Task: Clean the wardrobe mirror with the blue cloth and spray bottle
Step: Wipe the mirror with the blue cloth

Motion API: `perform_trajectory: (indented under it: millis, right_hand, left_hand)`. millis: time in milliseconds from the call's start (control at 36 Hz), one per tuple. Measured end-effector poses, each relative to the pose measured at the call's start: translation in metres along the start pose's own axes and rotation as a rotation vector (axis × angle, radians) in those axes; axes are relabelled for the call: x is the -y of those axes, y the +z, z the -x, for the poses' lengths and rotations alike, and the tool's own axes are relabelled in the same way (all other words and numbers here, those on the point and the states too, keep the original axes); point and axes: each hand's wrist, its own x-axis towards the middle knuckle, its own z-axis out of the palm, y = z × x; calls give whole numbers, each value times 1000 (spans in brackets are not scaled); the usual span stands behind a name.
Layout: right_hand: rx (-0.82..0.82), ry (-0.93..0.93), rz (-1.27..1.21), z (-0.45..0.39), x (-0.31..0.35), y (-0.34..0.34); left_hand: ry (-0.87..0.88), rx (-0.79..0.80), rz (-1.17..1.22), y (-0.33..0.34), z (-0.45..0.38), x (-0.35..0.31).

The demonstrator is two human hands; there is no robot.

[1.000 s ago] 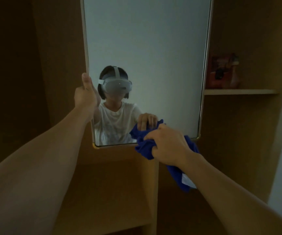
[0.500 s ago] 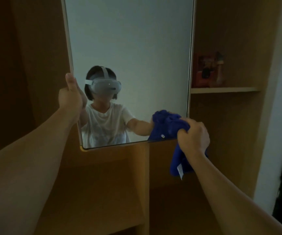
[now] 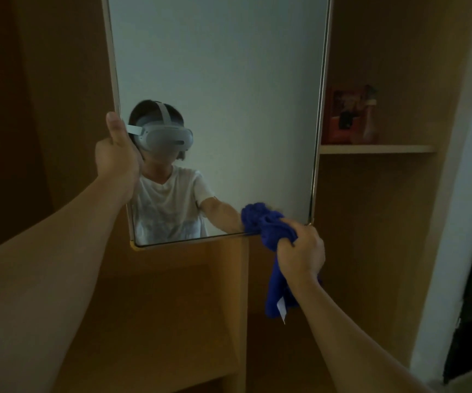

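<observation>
Blue terry cloth [image 3: 269,225], soft and limp, is bunched in our right hand [image 3: 300,251], fingers closed around it, pressed to the tall metal-framed wardrobe mirror [image 3: 217,80] at its lower right corner. Our left hand [image 3: 117,157] clamps the mirror's left edge, thumb up; we judge the glass rigid, slick and fragile, best steadied by its frame.

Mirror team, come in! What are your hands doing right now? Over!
Left hand gripping mirror left edge. Right hand bunching blue cloth at mirror's bottom right corner. Spray bottle parked on side shelf. Nothing blocking.
</observation>
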Motion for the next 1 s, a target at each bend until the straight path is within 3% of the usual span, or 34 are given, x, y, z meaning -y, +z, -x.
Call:
perform_trajectory:
  millis: [139, 333, 389, 556, 611, 861, 1000]
  right_hand:
    - [339, -248, 1, 3, 21, -3]
    - [896, -286, 61, 0, 51, -8]
    - [858, -277, 19, 4, 47, -8]
    - [466, -299, -168, -6, 42, -16]
    - [412, -321, -176, -7, 48, -14]
    - [877, -403, 198, 10, 58, -3]
    - [691, -420, 140, 15, 47, -5]
  left_hand:
    - [-10, 8, -29, -3, 0, -1]
    - [-69, -32, -65, -3, -6, -2]
    - [-65, -17, -68, -3, -5, -1]
    - [-33, 21, -79, -6, -1, -2]
    - [-25, 23, -88, -6, 0, -3]
    - [-35, 10, -80, -7, -1, -4]
    - [10, 18, -120, -7, 0, -2]
